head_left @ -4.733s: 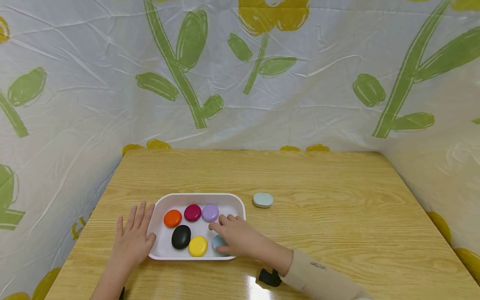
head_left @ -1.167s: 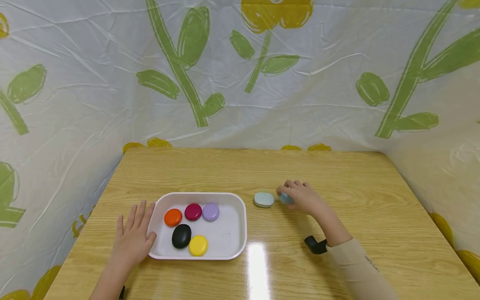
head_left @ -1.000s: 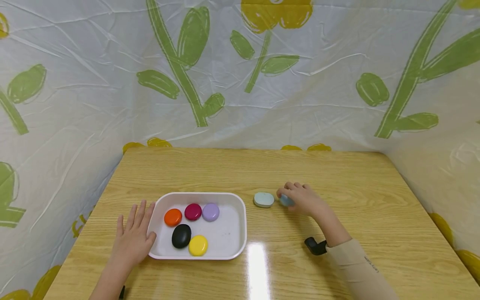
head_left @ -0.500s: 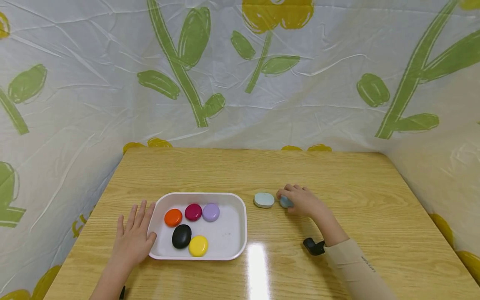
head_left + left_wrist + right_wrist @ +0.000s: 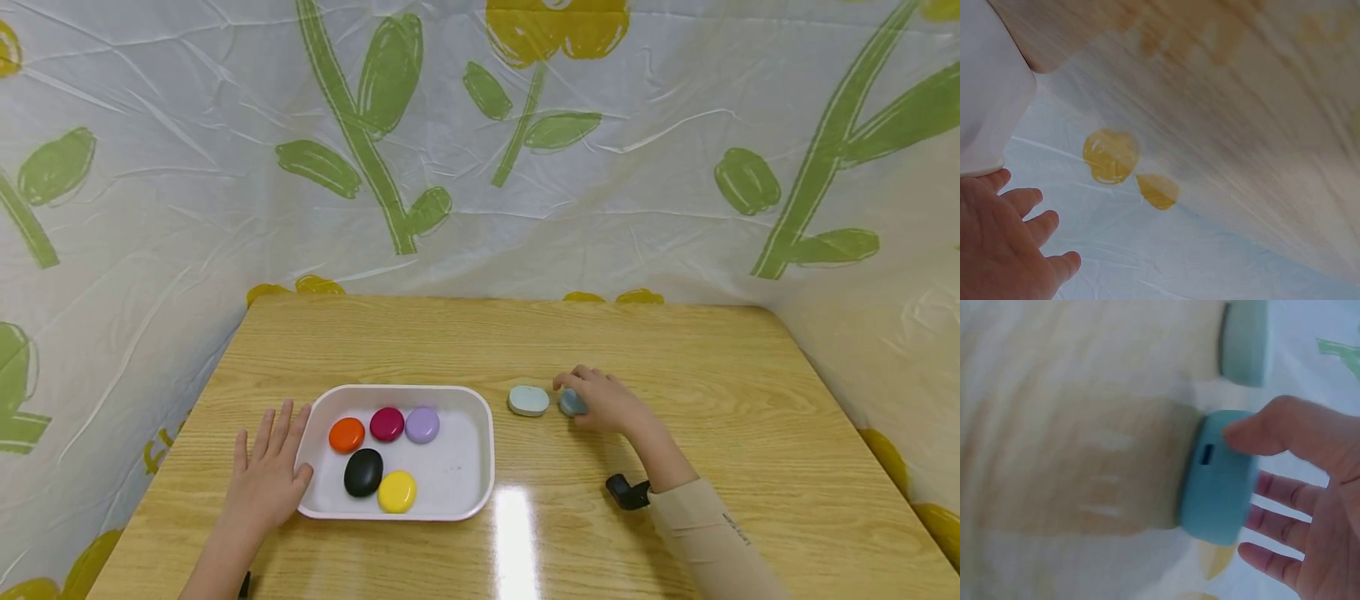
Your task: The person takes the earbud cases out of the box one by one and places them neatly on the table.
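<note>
My right hand (image 5: 607, 404) is at a light-blue earbud case (image 5: 573, 403) on the table, right of the tray. In the right wrist view the case (image 5: 1219, 481) has a small dark slot; the thumb (image 5: 1260, 428) lies on its near face and the other fingers curl behind it. A pale-green case (image 5: 528, 400) rests just left of it. My left hand (image 5: 266, 471) lies with fingers spread, its thumb at the left rim of a white tray (image 5: 483, 450). Inside the tray are orange (image 5: 347, 435), crimson (image 5: 387, 424), lilac (image 5: 422, 425), black (image 5: 363, 472) and yellow (image 5: 397, 492) rounded cases.
The wooden table (image 5: 675, 350) is enclosed by white sheeting (image 5: 600, 225) with a flower print. A black wrist device (image 5: 626, 492) sticks out beside the right forearm. Light glares on the tabletop in front of the tray's right corner.
The light-blue case went from the tray's front right to the table beside the pale-green case. Over the last second the right fingers have shifted slightly, showing more of it. The left hand stayed put.
</note>
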Available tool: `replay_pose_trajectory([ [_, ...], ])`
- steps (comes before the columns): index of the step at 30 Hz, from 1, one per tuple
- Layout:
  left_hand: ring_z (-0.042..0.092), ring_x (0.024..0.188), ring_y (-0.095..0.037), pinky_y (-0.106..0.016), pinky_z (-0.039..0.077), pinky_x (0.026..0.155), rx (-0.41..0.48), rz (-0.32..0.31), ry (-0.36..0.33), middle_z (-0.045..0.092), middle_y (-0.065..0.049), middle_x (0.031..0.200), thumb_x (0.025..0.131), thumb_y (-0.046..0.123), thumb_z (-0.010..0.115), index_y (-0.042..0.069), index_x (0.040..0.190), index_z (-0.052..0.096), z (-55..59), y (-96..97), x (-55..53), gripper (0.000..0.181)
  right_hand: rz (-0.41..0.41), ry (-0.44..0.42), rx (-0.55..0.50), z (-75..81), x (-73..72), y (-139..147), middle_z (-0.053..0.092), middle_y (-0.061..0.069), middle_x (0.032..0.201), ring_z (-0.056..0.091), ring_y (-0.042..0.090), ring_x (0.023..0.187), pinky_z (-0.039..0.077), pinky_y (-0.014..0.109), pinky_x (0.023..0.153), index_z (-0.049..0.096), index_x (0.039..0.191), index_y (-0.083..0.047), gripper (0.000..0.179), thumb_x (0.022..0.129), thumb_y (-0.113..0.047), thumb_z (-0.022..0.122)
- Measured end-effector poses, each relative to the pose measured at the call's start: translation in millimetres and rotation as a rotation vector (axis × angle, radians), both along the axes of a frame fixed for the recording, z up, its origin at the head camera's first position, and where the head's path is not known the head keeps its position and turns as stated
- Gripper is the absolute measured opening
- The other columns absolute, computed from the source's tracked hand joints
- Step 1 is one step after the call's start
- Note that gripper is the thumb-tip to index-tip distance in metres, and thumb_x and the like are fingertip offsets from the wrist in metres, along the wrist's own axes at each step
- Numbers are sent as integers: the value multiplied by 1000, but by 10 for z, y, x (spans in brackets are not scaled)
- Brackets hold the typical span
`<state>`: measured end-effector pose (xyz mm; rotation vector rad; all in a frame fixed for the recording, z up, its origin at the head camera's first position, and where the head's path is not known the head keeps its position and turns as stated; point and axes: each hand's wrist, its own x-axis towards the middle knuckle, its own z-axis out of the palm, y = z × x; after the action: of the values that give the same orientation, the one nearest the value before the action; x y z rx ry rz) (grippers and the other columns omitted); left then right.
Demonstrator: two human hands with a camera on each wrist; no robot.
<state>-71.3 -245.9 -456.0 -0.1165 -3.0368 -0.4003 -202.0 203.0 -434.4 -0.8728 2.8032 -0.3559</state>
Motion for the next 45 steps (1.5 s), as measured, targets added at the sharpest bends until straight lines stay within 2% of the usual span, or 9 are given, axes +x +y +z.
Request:
replay_pose_trajectory([
  [3,6,137,-37,-60,-5,105,-1,1,-13,13,-17,151,86,19,47,11,146,16,8,0,-6,68,13,31,-77,40,-6,-31,51,14,115,50,35,103,36,61,86,50,120,-11,48,76,-6,68],
  [11,5,137,-37,-59,-7,105,-2,8,-42,12,-18,151,87,19,48,10,146,17,33,7,-5,67,143,234,-241,311,107,-416,55,9,115,54,28,106,45,46,87,53,120,-8,44,79,-7,68],
  [16,5,137,-38,-57,-12,105,13,4,-33,12,-18,151,86,19,48,10,146,16,33,11,1,68,250,320,-334,333,224,-723,56,8,116,55,25,107,47,40,88,54,120,-8,43,79,-6,66],
  [19,5,137,-38,-57,-13,105,16,0,-25,11,-18,151,86,19,48,11,146,14,27,13,3,69,327,327,-348,304,312,-914,56,6,118,54,22,110,46,37,91,54,120,-10,42,79,-5,65],
  [26,5,137,-39,-60,-9,105,9,1,-21,12,-18,151,86,20,48,11,147,13,25,10,7,70,531,269,-221,162,522,-1318,52,2,125,48,19,116,38,36,98,50,125,-17,49,79,-8,66],
  [30,4,138,-37,-61,-5,105,1,4,-26,12,-18,151,86,20,48,10,146,15,32,12,4,69,608,245,-121,112,621,-1503,51,-3,126,48,15,116,36,32,98,48,127,-23,52,80,-13,67],
  [39,5,137,-37,-61,-3,105,-1,12,-29,13,-18,150,86,19,49,10,145,18,44,11,13,68,721,241,71,-16,713,-1801,45,-6,132,42,11,121,36,29,96,40,135,-35,63,80,-29,69],
  [45,6,137,-37,-61,-2,105,5,11,-19,14,-18,150,86,20,49,11,145,18,35,11,10,68,742,233,111,-78,735,-1879,46,-7,131,45,11,116,38,30,95,42,134,-37,59,81,-30,67],
])
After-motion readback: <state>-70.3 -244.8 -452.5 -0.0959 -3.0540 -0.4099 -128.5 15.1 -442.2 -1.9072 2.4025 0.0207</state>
